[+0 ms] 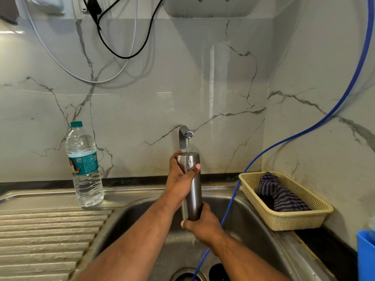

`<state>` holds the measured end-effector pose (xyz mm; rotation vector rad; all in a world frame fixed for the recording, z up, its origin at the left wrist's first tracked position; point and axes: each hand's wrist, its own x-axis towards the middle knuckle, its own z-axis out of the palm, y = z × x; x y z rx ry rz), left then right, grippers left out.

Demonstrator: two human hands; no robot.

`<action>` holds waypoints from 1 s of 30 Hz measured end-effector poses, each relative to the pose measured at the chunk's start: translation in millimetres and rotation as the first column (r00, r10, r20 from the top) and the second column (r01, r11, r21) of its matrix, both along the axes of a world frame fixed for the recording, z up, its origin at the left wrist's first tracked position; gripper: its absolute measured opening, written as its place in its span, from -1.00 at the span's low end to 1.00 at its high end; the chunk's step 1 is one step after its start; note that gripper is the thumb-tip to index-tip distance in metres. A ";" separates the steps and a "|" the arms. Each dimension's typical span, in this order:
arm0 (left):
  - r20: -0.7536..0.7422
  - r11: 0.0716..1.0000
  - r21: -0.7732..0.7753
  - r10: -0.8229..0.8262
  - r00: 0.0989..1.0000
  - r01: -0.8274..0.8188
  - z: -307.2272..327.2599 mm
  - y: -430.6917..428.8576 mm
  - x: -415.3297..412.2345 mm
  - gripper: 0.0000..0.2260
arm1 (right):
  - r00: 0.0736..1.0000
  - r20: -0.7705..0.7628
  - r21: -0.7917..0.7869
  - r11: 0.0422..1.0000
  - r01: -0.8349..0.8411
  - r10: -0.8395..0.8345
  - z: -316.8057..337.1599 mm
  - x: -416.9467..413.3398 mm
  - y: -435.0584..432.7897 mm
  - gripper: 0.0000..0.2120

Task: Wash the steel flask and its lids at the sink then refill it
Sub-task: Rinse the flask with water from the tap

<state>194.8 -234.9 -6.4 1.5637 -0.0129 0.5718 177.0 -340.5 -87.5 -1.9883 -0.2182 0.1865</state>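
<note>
Steel flask (192,185) is standing pretty much upright over the sink (253,209), long axis running vertical w/ the top leaning a touch to the left. Top end is pointing up right under the tap (185,136), base is pointing down into the basin. Water stream (188,146) is landing on the top end, can't tell if it's actually going inside tbh.

Left hand (179,177) is wrapping round the upper part, thumb lying across the front just below the rim. Right hand (203,224) is gripping the bottom end, fingers curling round the base.

Room-wise: the flask is hanging mid-basin, well apart from the sink walls on both sides. Tap spout is sitting just above the top, so barely any room upward. Blue hose (233,203) is running down into the basin just beside the flask on the right, passing close to the right hand. Drain (182,275) is sitting below, w/ a dark round thing (218,270) next to it, can't tell what it is.

Left of the basin a plastic water bottle (85,165) is standing by the ridged drainboard (50,230). On the right rim a cream basket (284,220) is holding a striped cloth (280,195).
</note>
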 end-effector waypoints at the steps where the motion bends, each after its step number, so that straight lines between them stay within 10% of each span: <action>1: 0.005 1.000 0.016 0.013 1.000 -0.013 1.4 0.7 -0.9 -0.31 | 1.000 0.001 -0.006 1.000 -0.005 0.005 0.3 -0.4 -0.7 -0.28; 15: 0.089 0.962 -0.170 0.230 0.969 -0.213 6.3 5.6 -29.9 -0.38 | 0.997 -0.078 0.049 0.999 0.013 -0.009 7.3 0.7 -7.7 -0.42; 22: -0.384 0.938 -0.209 0.181 0.905 -0.276 3.0 66.0 -82.9 -0.30 | 0.984 0.019 0.284 0.945 0.165 -0.178 29.2 5.6 -24.0 -0.19; 30: -0.698 0.976 -0.032 -0.177 0.693 0.216 -28.0 71.9 -111.6 -0.31 | 0.962 -0.260 0.701 0.670 0.244 -0.079 32.9 7.7 -23.5 -0.44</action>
